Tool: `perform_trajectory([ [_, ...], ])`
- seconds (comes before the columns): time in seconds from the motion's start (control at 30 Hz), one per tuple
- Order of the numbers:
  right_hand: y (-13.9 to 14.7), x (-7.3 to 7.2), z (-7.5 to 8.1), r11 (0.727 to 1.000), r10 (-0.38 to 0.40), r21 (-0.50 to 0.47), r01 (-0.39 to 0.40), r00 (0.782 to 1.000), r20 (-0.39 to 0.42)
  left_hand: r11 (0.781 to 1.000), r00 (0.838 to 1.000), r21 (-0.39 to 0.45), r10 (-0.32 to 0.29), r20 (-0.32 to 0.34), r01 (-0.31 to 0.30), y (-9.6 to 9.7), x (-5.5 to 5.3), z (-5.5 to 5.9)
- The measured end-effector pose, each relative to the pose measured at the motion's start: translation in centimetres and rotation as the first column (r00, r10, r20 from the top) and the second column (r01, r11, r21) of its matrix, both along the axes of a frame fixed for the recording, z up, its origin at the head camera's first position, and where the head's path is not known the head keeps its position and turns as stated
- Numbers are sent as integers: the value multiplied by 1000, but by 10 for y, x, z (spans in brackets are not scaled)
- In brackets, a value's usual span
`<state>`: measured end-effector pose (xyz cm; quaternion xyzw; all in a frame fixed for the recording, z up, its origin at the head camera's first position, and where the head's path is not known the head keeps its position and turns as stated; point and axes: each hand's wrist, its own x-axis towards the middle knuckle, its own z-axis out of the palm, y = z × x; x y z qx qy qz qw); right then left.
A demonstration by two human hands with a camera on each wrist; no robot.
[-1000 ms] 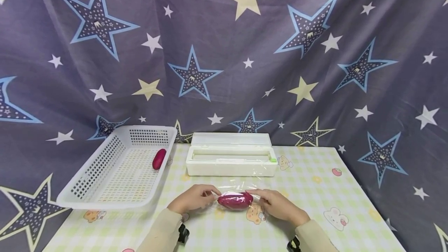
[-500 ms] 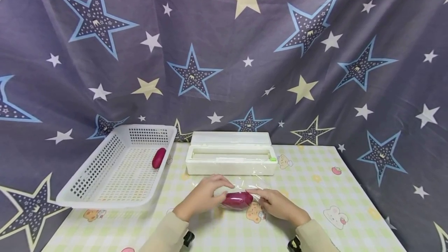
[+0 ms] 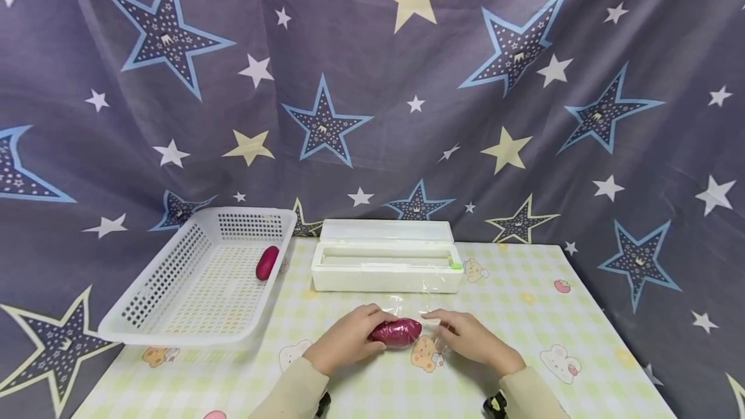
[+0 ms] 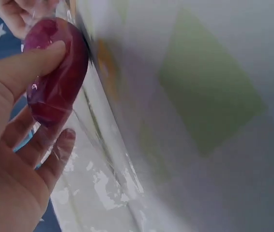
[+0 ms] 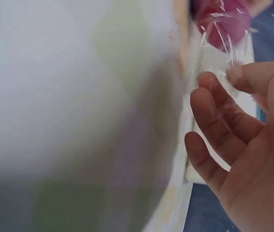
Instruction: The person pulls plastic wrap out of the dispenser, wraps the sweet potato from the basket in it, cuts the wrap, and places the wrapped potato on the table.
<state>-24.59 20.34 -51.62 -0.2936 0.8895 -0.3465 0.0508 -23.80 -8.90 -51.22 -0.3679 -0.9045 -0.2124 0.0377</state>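
Observation:
A dark purplish-red sweet potato lies near the front middle of the table under shiny clear cling film. My left hand grips its left end; in the left wrist view the thumb presses on the filmed skin and the fingers reach round behind. On the other side, my right hand is just off the right end. Its thumb and bent fingers pinch the loose film that trails from the sweet potato in the right wrist view.
Behind the hands stands a long white cling film box with its lid up. A white perforated basket at the left holds another sweet potato. The table has a checked cloth, and a star-printed curtain hangs behind.
My left hand has moved right and over, from the film at the left end to a grip on the sweet potato. The right hand has drawn slightly right, away from the right tip.

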Motion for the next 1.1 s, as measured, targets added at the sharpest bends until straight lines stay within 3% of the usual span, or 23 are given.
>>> perform_trajectory([
  [0.13, 5, -1, 8, 994, -90, -70, 86, 994, -54, 999, 994, 34, -30, 104, 27, -3, -3, -1],
  [0.37, 3, -1, 19, 975, -188, -150, 162, 966, -177, 992, 964, 97, -101, 247, 79, -6, -6, -1],
  [0.47, -3, 2, 21, 982, -156, -139, 124, 957, -246, 989, 951, 118, -116, 285, 86, -7, -9, -1],
  [0.6, -15, 6, 23, 998, -34, -70, 7, 920, -389, 987, 937, 138, -127, 325, 86, -8, -13, -2],
  [0.67, -22, 9, 23, 999, 25, -33, -42, 911, -412, 986, 931, 144, -134, 341, 89, -9, -15, -3],
  [0.73, -29, 11, 24, 996, 79, -1, -85, 931, -357, 984, 928, 149, -145, 344, 99, -10, -18, -4],
  [0.83, -37, 13, 20, 994, 114, 24, -111, 977, -182, 983, 922, 153, -152, 355, 103, -13, -22, -6],
  [0.93, -43, 13, 13, 994, 108, 6, -108, 994, -35, 982, 908, 168, -147, 392, 86, -15, -25, -8],
  [1.03, -46, 11, 5, 995, 95, -6, -95, 995, -23, 982, 886, 184, -130, 445, 52, -16, -25, -9],
  [1.1, -48, 10, 1, 996, 85, -2, -85, 996, -38, 982, 880, 186, -117, 459, 33, -16, -24, -9],
])
